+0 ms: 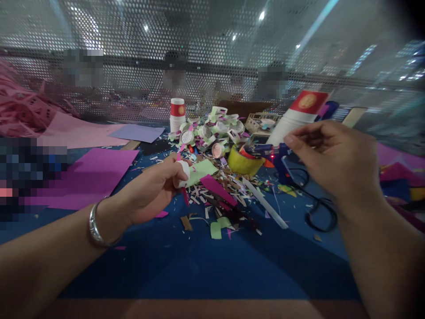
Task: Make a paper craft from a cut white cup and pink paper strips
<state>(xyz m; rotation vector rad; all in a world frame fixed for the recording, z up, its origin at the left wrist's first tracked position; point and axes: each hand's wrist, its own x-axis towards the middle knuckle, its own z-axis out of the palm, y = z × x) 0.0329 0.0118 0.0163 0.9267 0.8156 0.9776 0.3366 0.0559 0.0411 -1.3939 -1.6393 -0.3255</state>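
Observation:
My left hand (154,188) is closed round a small white paper ring (183,173), with a pink strip poking out above and below it. A light green paper piece (203,172) lies just beyond the ring. On the right, my right hand (332,155) is raised beside a dark blue glue gun (282,161) with a small red light. Its thumb and forefinger are close together near the gun's rear; whether they touch it or pinch anything is unclear. The gun's front end rests over a yellow tape roll (245,161).
Paper scraps (215,195) and a clear glue stick (265,204) lie mid-table. Behind are a heap of small decorated rings (221,128), stacked cups (177,115) and a leaning cup stack (299,115). Magenta sheets (96,177) lie left; a black cable (320,215) coils right.

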